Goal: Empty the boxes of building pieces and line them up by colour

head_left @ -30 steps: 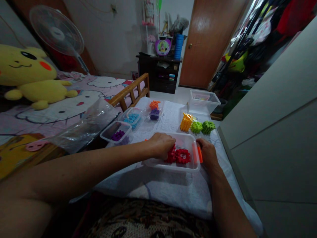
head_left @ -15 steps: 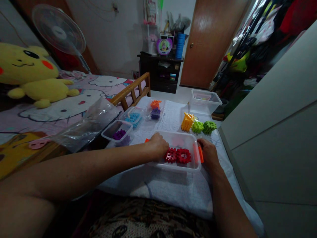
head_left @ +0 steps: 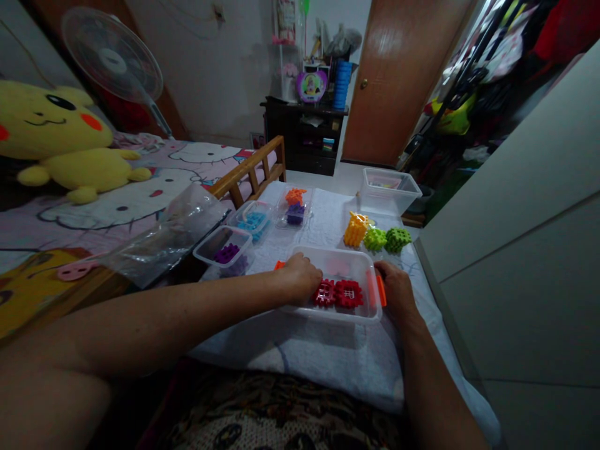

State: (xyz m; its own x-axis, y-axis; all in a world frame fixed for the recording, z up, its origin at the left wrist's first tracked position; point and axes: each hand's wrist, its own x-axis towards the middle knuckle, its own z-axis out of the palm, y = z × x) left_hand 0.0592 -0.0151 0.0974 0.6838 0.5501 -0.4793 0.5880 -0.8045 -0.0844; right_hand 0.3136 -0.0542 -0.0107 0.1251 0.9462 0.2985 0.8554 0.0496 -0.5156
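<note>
A clear plastic box (head_left: 349, 317) with orange handles stands on the cloth before me. Two red interlocking block pieces (head_left: 349, 294) lie side by side in it. My left hand (head_left: 302, 279) reaches over the box's left end and down inside, its fingers curled against the left side of the nearer red piece; whatever lies under the fingers is hidden. At the opposite end, my right hand (head_left: 396, 289) is closed on the box's rim beside the orange handle (head_left: 381, 290).
Behind the box sit a yellow block shape (head_left: 355, 230) and green block shapes (head_left: 397, 240). To the left are small tubs with purple pieces (head_left: 227, 253) and blue pieces (head_left: 253, 222), and a clear tray with orange pieces (head_left: 295, 197). A larger clear bin (head_left: 389, 195) stands farther back.
Hardly anything differs. My left hand has shifted very slightly right inside the box; my right hand stays at the box's end.
</note>
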